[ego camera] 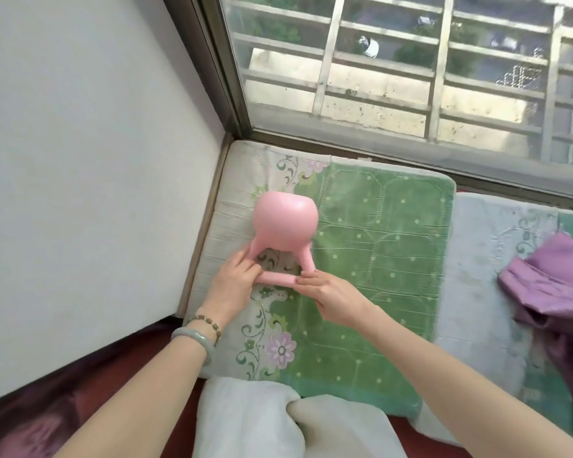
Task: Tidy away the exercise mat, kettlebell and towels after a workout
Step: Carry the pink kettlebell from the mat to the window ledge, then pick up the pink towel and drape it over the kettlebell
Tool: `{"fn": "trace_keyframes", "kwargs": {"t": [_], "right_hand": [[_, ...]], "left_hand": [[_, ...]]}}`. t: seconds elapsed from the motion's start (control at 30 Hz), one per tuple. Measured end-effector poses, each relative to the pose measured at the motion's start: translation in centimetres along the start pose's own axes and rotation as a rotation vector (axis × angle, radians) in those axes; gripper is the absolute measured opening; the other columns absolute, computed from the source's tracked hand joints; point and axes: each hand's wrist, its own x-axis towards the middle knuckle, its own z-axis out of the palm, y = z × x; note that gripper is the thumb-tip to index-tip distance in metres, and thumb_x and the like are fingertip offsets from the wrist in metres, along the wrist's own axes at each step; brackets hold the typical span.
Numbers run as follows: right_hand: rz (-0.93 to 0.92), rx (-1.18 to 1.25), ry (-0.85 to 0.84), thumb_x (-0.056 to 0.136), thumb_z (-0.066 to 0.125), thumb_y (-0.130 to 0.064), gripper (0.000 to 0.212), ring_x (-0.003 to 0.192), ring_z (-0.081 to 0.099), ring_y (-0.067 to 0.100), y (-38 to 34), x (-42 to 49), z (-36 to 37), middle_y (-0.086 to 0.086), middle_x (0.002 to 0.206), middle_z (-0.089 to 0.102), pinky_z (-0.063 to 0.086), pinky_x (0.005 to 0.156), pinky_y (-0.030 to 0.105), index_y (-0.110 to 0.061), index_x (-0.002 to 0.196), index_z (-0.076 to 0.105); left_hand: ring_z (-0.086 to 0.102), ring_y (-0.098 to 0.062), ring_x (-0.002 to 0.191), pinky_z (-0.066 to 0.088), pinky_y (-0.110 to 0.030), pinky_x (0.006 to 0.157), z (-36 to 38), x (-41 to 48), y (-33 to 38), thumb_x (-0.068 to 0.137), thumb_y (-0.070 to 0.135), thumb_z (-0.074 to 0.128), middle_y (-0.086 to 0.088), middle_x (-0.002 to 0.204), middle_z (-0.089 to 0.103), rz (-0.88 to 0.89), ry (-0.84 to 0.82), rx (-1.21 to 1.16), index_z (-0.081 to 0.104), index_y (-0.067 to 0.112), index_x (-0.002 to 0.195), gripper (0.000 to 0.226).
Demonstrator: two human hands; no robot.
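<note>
A pink kettlebell point(283, 223) lies tipped on a green and white floral cushion point(377, 259) by the window, its handle pointing toward me. My left hand point(234, 280) grips the left end of the handle. My right hand point(325, 290) pinches the right end of the same bar. A purple cloth point(556, 285) lies crumpled on a second cushion point(483, 292) at the right. Pale folded towels point(262, 421) sit at the bottom edge between my forearms.
A white wall point(96, 160) closes the left side and meets the window frame point(232, 94) in the corner. A barred window point(411, 77) runs along the back. Dark red floor point(113, 375) shows at the lower left.
</note>
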Motion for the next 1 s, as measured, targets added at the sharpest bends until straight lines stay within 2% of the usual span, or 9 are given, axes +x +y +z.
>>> {"fn": "trace_keyframes", "kwargs": {"t": [0.13,0.23,0.3,0.37,0.47,0.53,0.7,0.9,1.0], "right_hand": [[0.160,0.182,-0.084,0.076,0.049,0.005,0.057,0.125,0.049,0.019,-1.5,-0.8,-2.0,0.002,0.132,0.057,0.047,0.097,0.040,-0.017,0.127,0.058],[0.294,0.314,-0.072,0.075,0.056,-0.002,0.053,0.123,0.051,0.015,-3.8,-1.5,-7.4,0.001,0.131,0.058,0.038,0.106,0.030,-0.020,0.125,0.060],[0.346,0.377,-0.062,0.074,0.060,-0.004,0.050,0.120,0.053,0.011,-5.6,-2.7,-12.0,-0.001,0.127,0.061,0.033,0.100,0.015,-0.018,0.122,0.063],[0.392,0.421,-0.043,0.075,0.064,-0.008,0.049,0.119,0.053,0.008,-7.8,-4.5,-16.8,-0.004,0.126,0.061,0.030,0.095,0.008,-0.021,0.122,0.063],[0.462,0.524,0.015,0.077,0.069,-0.015,0.052,0.113,0.054,0.007,-11.9,-7.9,-24.1,-0.006,0.127,0.060,0.041,0.099,0.023,-0.027,0.126,0.058],[0.484,0.582,0.089,0.078,0.070,-0.015,0.054,0.108,0.056,0.008,-15.1,-10.4,-29.3,-0.004,0.124,0.061,0.045,0.098,0.032,-0.029,0.128,0.055],[0.515,0.725,0.375,0.076,0.074,-0.013,0.063,0.106,0.057,0.007,-23.8,-18.1,-42.2,-0.005,0.118,0.059,0.047,0.094,0.029,-0.041,0.126,0.048],[0.441,0.727,0.599,0.075,0.076,-0.011,0.076,0.113,0.054,0.006,-33.3,-28.4,-54.7,-0.012,0.123,0.052,0.046,0.095,0.026,-0.048,0.128,0.037],[0.426,0.711,0.688,0.074,0.077,-0.014,0.081,0.115,0.052,0.003,-37.4,-33.5,-58.7,-0.021,0.123,0.049,0.046,0.093,0.024,-0.058,0.125,0.033]], "left_hand": [[0.050,-0.030,0.125,0.025,-0.049,0.109,-0.9,-1.2,0.2,0.058,0.000,0.077,-0.004,0.114,0.066,0.046,-0.124,0.185,0.065,0.015,0.105,0.051],[0.038,-0.021,0.135,0.011,-0.040,0.117,-5.4,-1.8,1.5,0.083,0.011,0.062,-0.001,0.134,0.054,-0.064,-0.180,0.091,0.056,0.016,0.125,0.043],[0.037,-0.019,0.133,0.016,-0.036,0.116,-9.9,-2.3,3.2,0.090,0.016,0.054,0.000,0.135,0.053,-0.200,-0.138,-0.035,0.053,0.017,0.128,0.038],[0.046,-0.017,0.124,0.032,-0.033,0.108,-15.3,-3.1,5.9,0.091,0.019,0.054,0.000,0.129,0.057,-0.274,-0.067,-0.198,0.056,0.017,0.125,0.035],[0.055,-0.009,0.112,0.044,-0.027,0.094,-24.0,-4.5,10.6,0.089,0.023,0.059,0.009,0.122,0.062,-0.310,-0.101,-0.497,0.057,0.022,0.125,0.036],[0.057,-0.005,0.109,0.044,-0.027,0.095,-29.9,-5.7,13.8,0.087,0.022,0.063,0.015,0.115,0.062,-0.279,-0.144,-0.667,0.059,0.028,0.122,0.036],[0.060,-0.005,0.107,0.048,-0.033,0.098,-44.8,-10.7,21.9,0.081,0.013,0.072,0.014,0.113,0.064,-0.160,0.001,-0.980,0.056,0.046,0.107,0.045],[0.058,-0.004,0.110,0.048,-0.022,0.092,-59.3,-17.8,30.7,0.071,0.023,0.079,0.010,0.125,0.056,0.057,0.106,-1.097,0.042,0.042,0.126,0.069],[0.056,-0.005,0.115,0.047,-0.022,0.095,-64.2,-20.6,34.7,0.071,0.025,0.074,0.008,0.133,0.051,0.192,0.100,-1.083,0.033,0.036,0.138,0.080]]}}
